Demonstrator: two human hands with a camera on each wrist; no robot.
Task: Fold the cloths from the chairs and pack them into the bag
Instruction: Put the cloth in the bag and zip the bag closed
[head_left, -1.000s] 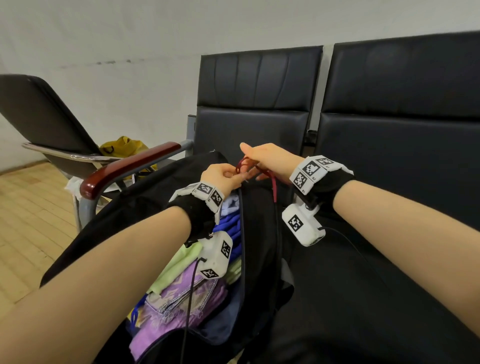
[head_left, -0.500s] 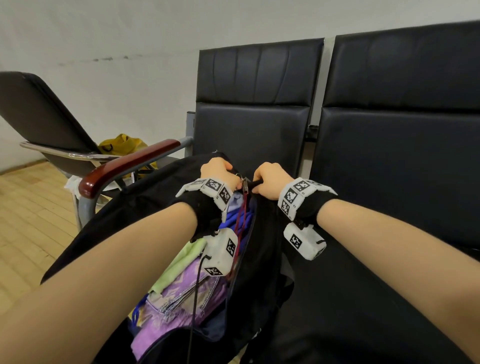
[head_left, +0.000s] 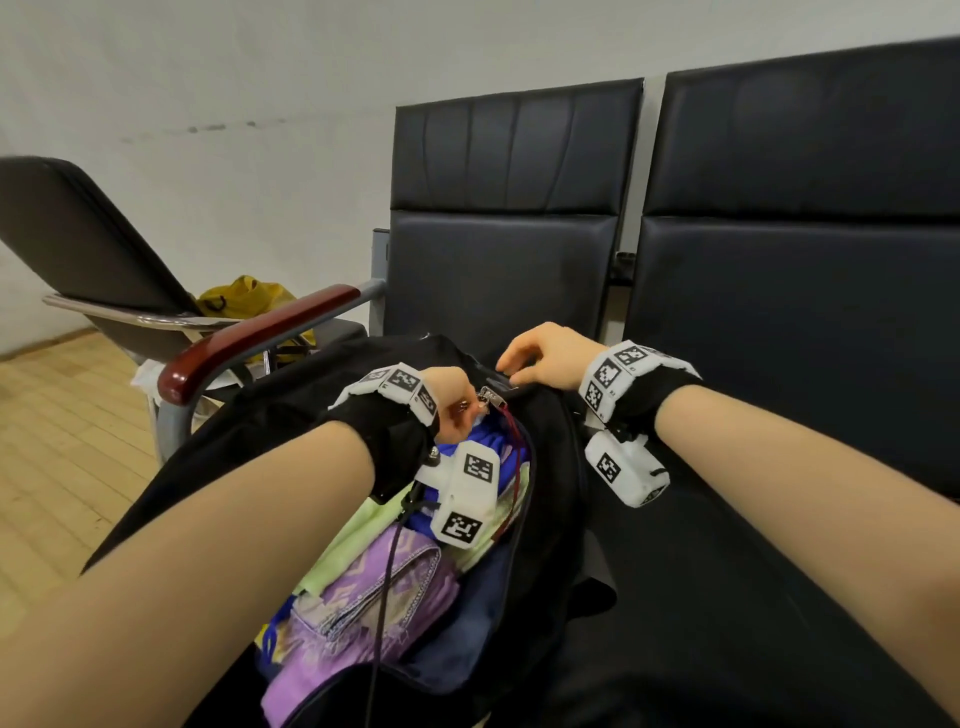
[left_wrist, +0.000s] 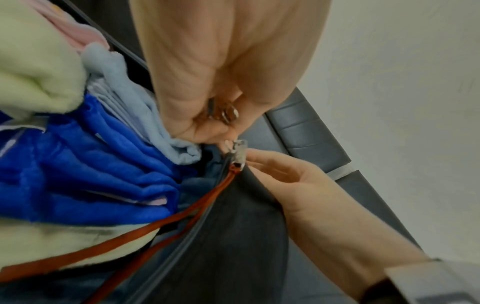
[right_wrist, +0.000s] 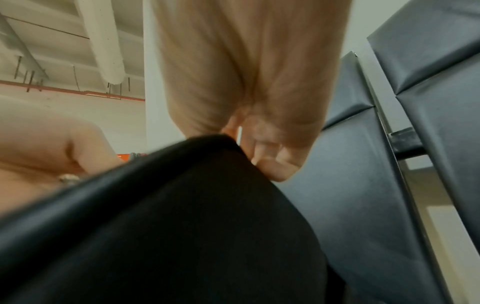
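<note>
The black seats (head_left: 779, 312) carry the bag (head_left: 545, 467), which lies open on the left seat, against the red armrest (head_left: 260, 353). Folded cloths (head_left: 374, 587) fill it: purple, pale green, blue, light blue. Packing looks done; the step in hand is likely zipping shut. The right hand (head_left: 545, 356) pinches the bag's black top edge at the far end of the opening. The left hand (head_left: 452, 397) curls round small metal pieces, probably pulls, just beside the silver slider (left_wrist: 239, 153), from which a red cord (left_wrist: 155, 226) trails over the cloths. Next calls for drawing the slider along the track while the right hand keeps the edge taut, cord clear of the teeth. Whether the left fingers touch the slider is unclear; the track's near end is cut off.
</note>
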